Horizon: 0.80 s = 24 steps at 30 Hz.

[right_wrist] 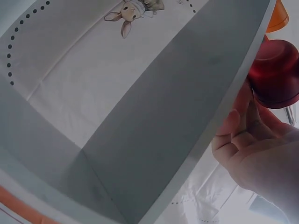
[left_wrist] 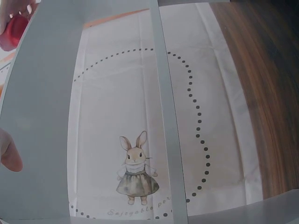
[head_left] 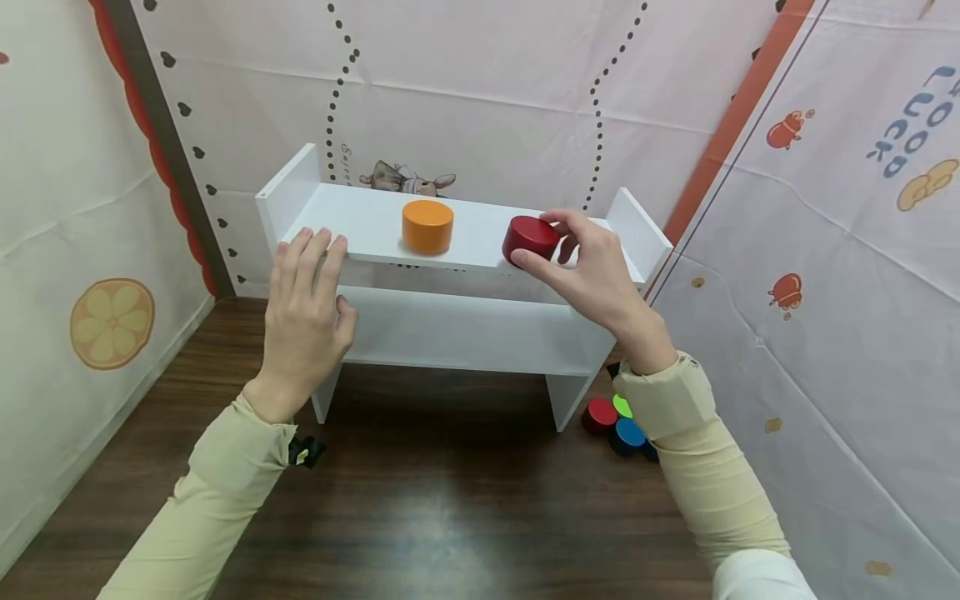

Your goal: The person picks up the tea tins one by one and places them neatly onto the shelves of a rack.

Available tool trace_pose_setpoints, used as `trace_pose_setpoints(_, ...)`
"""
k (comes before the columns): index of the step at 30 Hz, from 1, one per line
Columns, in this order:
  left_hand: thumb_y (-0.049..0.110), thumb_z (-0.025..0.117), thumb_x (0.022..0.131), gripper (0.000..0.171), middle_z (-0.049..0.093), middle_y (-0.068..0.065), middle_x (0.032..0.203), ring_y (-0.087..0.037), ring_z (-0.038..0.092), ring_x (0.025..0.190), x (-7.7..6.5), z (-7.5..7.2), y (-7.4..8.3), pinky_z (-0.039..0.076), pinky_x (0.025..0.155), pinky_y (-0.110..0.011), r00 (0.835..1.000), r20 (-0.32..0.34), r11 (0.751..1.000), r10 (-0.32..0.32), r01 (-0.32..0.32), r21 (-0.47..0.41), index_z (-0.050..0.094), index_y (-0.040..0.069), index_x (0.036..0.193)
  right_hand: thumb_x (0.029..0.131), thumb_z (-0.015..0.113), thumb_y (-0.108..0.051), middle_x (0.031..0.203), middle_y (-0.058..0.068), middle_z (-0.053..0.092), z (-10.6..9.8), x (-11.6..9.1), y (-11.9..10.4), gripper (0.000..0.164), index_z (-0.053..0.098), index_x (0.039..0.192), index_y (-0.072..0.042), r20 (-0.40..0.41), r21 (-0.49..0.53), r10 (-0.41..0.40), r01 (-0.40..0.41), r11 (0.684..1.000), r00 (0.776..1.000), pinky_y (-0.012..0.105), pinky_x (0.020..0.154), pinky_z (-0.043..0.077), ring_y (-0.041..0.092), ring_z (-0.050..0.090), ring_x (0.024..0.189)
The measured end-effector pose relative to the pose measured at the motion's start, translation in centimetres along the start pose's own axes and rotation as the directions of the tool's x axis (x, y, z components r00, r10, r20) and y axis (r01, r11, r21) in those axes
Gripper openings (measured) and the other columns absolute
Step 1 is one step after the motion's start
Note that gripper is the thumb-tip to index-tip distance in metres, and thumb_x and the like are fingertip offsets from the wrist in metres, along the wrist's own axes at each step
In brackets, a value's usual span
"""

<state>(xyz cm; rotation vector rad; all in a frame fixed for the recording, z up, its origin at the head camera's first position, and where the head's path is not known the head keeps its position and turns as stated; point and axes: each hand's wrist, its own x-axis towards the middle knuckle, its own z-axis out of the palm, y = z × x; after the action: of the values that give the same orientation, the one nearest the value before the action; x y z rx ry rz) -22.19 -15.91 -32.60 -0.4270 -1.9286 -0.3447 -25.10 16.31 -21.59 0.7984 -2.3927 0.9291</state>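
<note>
My right hand (head_left: 596, 267) grips a dark red cylinder (head_left: 530, 236) between thumb and fingers at the front of the white shelf's top board (head_left: 367, 223). The right wrist view shows the same red cylinder (right_wrist: 275, 74) and the right hand (right_wrist: 257, 149) beyond the board's edge. To its left, an orange cylinder (head_left: 427, 227) stands upright on the top board. My left hand (head_left: 305, 321) holds nothing; its straight fingers overlap the board's front edge near the left end. In the left wrist view, only part of its thumb (left_wrist: 10, 154) shows.
A lower white board (head_left: 457, 329) spans the shelf beneath. On the wooden floor (head_left: 450, 508) at right stand a red cylinder (head_left: 599, 415), a blue one (head_left: 627, 435) and a green one (head_left: 622, 406), partly hidden by the right sleeve. Printed cloth walls (head_left: 480, 92) close in the sides and back.
</note>
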Motion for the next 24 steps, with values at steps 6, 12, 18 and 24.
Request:
trace_pose_setpoints(6, -0.007, 0.052, 0.074, 0.071, 0.044, -0.023, 0.144, -0.037, 0.033, 0.141, 0.0, 0.0, -0.1, 0.017, 0.122, -0.051, 1.0, 0.0, 1.0, 0.003, -0.003, -0.002, 0.041, 0.002, 0.144, 0.083, 0.073, -0.03, 0.102, 0.01, 0.065, 0.9, 1.0, -0.1, 0.049, 0.057, 0.124, -0.006, 0.013, 0.022, 0.005, -0.006, 1.0, 1.0, 0.03, 0.072, 0.044, 0.025, 0.055, 0.086)
trace_pose_setpoints(12, -0.007, 0.051, 0.074, 0.071, 0.044, -0.023, 0.144, -0.037, 0.033, 0.141, 0.0, 0.0, -0.1, 0.017, 0.122, -0.051, 1.0, -0.001, 1.0, 0.002, -0.002, -0.002, 0.041, 0.001, 0.144, 0.083, 0.073, -0.033, 0.103, 0.011, 0.067, 1.6, 1.9, -0.5, 0.052, 0.057, 0.124, -0.006, 0.032, 0.007, 0.025, -0.025, 1.0, 0.999, 0.03, 0.071, 0.043, 0.023, 0.055, 0.085)
trace_pose_setpoints(18, -0.007, 0.051, 0.074, 0.07, 0.044, -0.023, 0.144, -0.037, 0.033, 0.141, 0.0, 0.0, -0.1, 0.018, 0.122, -0.051, 1.0, 0.001, 1.0, 0.002, -0.002, -0.003, 0.041, 0.001, 0.143, 0.082, 0.074, -0.034, 0.103, 0.009, 0.067, 2.1, 2.4, -0.7, 0.053, 0.058, 0.124, -0.007, 0.046, -0.003, 0.043, -0.043, 0.999, 0.998, 0.029, 0.069, 0.042, 0.021, 0.054, 0.083)
trace_pose_setpoints(24, -0.007, 0.051, 0.074, 0.07, 0.045, -0.023, 0.143, -0.037, 0.033, 0.141, 0.0, 0.0, -0.1, 0.018, 0.122, -0.051, 1.0, 0.001, 1.0, 0.004, -0.004, -0.001, 0.042, 0.001, 0.143, 0.081, 0.074, -0.036, 0.103, 0.009, 0.066, 2.4, 2.6, -0.8, 0.056, 0.057, 0.125, -0.007, 0.053, -0.035, 0.052, -0.05, 0.998, 0.997, 0.029, 0.069, 0.042, 0.021, 0.053, 0.083)
